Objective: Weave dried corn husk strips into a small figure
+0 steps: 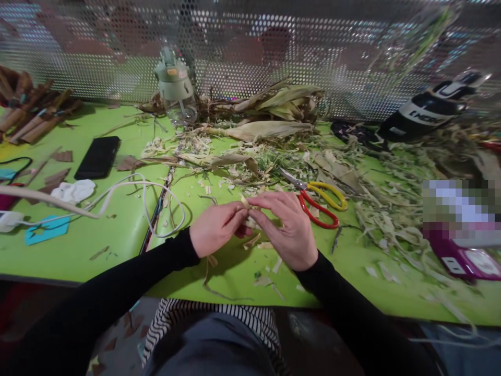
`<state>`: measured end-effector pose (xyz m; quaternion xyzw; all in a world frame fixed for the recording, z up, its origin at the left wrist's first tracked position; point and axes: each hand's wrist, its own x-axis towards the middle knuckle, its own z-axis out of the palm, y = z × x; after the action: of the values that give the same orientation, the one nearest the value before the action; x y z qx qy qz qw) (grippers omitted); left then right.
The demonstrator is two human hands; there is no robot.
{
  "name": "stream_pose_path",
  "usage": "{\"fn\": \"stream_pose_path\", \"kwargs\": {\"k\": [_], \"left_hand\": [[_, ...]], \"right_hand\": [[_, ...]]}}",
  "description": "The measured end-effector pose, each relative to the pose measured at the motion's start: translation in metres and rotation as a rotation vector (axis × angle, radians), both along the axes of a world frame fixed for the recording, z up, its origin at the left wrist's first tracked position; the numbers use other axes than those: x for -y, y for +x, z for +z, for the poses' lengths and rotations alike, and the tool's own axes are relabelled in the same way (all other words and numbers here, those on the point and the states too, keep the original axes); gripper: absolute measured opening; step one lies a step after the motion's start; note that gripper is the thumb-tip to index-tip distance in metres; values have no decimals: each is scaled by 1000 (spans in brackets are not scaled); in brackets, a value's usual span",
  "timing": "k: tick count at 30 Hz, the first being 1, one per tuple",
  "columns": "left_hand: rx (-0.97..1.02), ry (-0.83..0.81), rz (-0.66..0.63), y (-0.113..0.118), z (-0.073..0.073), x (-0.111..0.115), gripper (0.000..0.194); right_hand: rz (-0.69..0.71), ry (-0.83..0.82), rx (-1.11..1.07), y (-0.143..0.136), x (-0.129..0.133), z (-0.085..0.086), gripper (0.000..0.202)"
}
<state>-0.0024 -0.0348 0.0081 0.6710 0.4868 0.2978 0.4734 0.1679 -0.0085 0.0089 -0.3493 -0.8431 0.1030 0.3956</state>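
Observation:
My left hand (213,227) and my right hand (288,227) meet above the green table (230,279), near its front edge. Between their pinched fingertips is a small pale-yellow piece of plant husk (245,200), mostly hidden by the fingers. Pale layers of it show below the thumbs. Just right of my right hand lie scissors (302,185) with one red and one yellow handle, their blades pointing to the back left. Trimmed scraps (264,280) are scattered under and in front of my hands.
Dried corn husks (262,130) and shreds cover the back and right. A clear bottle (178,91) and a tilted black bottle (425,112) stand by the perforated metal panel (242,57). Leftward are a phone (97,156), a white cable (144,201) and brown bundles (33,107).

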Motion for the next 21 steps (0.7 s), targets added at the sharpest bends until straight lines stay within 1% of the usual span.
{"fn": "stream_pose_path", "kwargs": {"k": [2, 4, 7, 11, 15, 17, 21], "left_hand": [[13, -7, 0, 1, -3, 0, 32], [26, -7, -12, 1, -4, 1, 32], [87, -54, -19, 2, -3, 3, 34], [266, -181, 4, 1, -1, 3, 36], [354, -196, -16, 1, -1, 5, 37], [352, -189, -12, 1, 0, 6, 35], [308, -199, -5, 2, 4, 7, 30]], "right_hand": [[-10, 41, 16, -1, 2, 0, 12], [-2, 40, 17, -2, 3, 1, 9], [61, -41, -44, 2, 2, 1, 7], [165, -211, -141, 10, -3, 1, 10], [229, -212, -49, 14, -4, 7, 10], [228, -212, -8, 14, -3, 12, 11], [169, -194, 29, 14, 0, 18, 6]]}}
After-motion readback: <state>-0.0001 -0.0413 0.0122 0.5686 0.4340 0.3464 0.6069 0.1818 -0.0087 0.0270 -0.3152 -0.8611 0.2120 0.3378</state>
